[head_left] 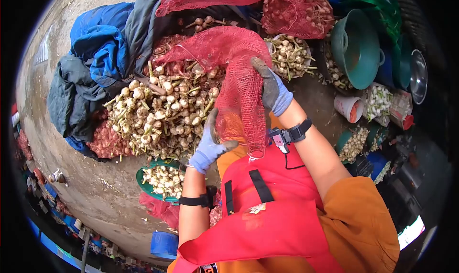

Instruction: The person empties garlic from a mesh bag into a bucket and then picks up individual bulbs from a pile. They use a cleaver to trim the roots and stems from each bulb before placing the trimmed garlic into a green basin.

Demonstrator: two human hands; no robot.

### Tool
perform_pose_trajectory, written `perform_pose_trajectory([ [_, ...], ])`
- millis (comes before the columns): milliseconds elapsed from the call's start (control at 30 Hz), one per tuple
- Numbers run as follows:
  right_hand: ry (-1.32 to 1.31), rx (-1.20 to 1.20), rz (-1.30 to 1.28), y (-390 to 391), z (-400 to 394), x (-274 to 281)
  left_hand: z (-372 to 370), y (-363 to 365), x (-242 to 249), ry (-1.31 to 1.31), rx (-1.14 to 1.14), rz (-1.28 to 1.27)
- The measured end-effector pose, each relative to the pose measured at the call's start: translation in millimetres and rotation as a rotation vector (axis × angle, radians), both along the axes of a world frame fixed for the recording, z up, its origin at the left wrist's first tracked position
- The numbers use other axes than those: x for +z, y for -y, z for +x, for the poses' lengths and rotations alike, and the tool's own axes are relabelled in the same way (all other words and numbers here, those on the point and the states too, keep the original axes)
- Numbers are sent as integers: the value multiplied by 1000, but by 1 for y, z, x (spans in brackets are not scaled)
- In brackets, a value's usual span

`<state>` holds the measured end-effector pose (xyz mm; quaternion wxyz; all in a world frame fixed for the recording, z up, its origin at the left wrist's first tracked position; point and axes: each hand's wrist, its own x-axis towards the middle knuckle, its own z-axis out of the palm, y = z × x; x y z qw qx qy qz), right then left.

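A long red mesh bag [240,81] hangs loosely in front of me, its lower end by my red apron. My right hand [271,87], in a grey-palmed blue glove, grips the bag's right side. My left hand [208,144], gloved alike, is at the bag's lower left edge with thumb and fingers spread apart. Left of the bag lies a big heap of garlic bulbs [158,113] with stems on. Whether the left fingertips touch the mesh is hard to tell.
Blue and grey cloths [98,58] lie left of the heap. A green basin [143,178] of garlic sits below it. Another full red mesh bag [299,15] stands at the top. To the right are a large green tub [358,48], a white bucket [345,108] and a metal bowl [419,77].
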<state>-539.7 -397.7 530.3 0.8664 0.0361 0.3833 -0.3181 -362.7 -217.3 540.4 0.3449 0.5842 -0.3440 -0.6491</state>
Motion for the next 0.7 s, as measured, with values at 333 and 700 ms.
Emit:
perform_pose_trajectory([
  [333, 55, 174, -262, 10, -87, 4, -109, 51, -24, -171, 807, 59],
  [700, -534, 534, -695, -9, -237, -46, -227, 98, -49, -10, 555, 145],
])
